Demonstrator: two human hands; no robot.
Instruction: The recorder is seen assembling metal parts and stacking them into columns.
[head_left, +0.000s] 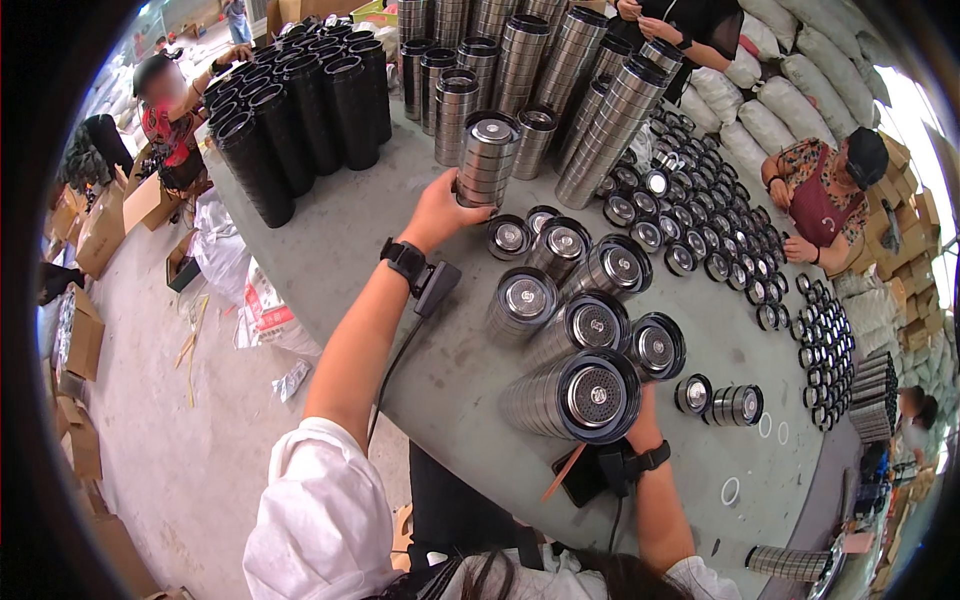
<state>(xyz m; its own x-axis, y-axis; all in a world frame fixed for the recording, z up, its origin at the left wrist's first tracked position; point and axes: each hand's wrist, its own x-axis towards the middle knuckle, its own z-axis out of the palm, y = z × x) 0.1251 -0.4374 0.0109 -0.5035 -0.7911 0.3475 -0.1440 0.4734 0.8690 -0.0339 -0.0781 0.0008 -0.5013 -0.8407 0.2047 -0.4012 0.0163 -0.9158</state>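
Note:
My left hand (442, 212) is wrapped round the lower part of a short stack of silver and black ring-shaped lids (488, 165), with a round mesh disc on top. Just right of it stand several similar stacks of different heights. At the near edge of that group is a tall stack (600, 393) with a perforated disc on top. My right hand (646, 425) is beside this tall stack and just below another stack (656, 345). Its fingers are hidden behind the stacks, so whether it grips one does not show. Each wrist wears a black band.
Black cylinders (300, 110) crowd the far left of the grey table (440, 365). Tall silver stacks (525, 60) rise at the back. Rows of small lids (700, 205) cover the right, where a person (825, 195) works. A phone (583, 478) and white rings (730, 491) lie near me.

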